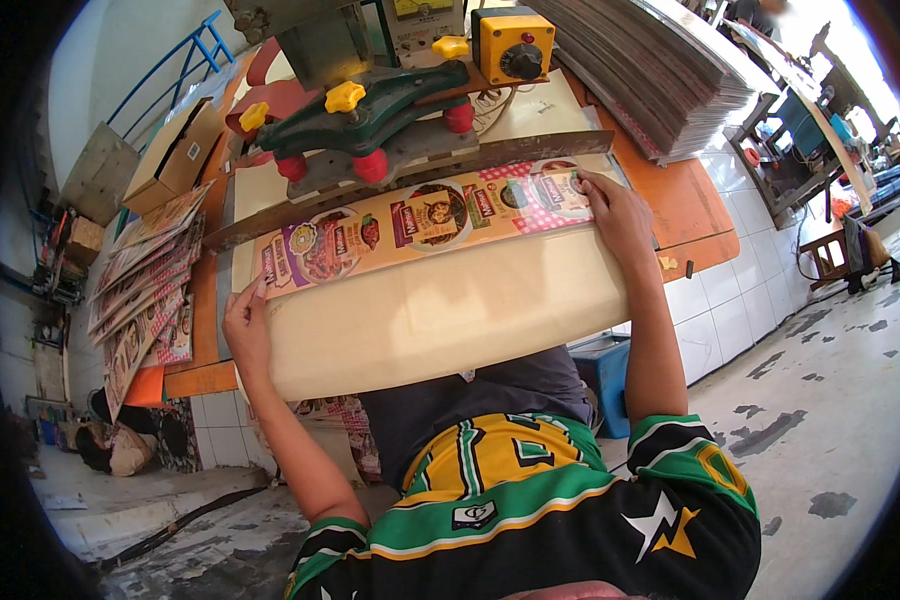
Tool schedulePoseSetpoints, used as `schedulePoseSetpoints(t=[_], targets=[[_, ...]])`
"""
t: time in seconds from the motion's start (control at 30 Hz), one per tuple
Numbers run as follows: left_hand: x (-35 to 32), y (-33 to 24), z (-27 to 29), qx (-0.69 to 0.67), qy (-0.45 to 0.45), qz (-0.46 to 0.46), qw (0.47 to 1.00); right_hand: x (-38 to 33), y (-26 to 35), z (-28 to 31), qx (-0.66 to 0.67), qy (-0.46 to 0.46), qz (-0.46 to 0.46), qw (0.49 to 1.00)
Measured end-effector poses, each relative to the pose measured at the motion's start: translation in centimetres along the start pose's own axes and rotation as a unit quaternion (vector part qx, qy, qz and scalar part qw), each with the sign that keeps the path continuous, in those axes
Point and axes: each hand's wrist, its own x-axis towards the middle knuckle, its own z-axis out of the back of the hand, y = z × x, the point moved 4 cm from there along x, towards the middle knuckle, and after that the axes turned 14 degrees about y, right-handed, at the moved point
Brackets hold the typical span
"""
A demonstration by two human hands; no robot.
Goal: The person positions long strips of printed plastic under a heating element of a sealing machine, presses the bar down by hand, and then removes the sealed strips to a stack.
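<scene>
A long printed strip [420,221], orange with food pictures, lies across the pale board [450,305] in front of me. Its far edge runs along a dark metal bar [510,150]. At the strip's left end, my left hand [248,325] has its thumb and fingertips closed at the corner. My right hand [615,210] grips the right end, fingers curled with the thumb on the print. Just beyond the bar stands a dark green machine clamp [375,108] with yellow knobs and red feet.
Overlapping printed sheets [150,270] are piled at the left, near an open cardboard box [170,160]. A tall stack of sheets [640,75] stands at the back right. A yellow control box [513,48] with a black dial sits behind the clamp. Someone crouches [120,445] at the lower left.
</scene>
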Motion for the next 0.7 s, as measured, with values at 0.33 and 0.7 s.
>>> schedulePoseSetpoints(t=[0.33, 0.7], targets=[[0.02, 0.04, 0.07, 0.003, 0.005, 0.014, 1.0, -0.14, 0.49, 0.31, -0.002, 0.008, -0.01, 1.0], [0.03, -0.18, 0.03, 0.002, 0.002, 0.015, 1.0, 0.0, 0.01, 0.12, 0.0, 0.012, -0.011, 1.0]])
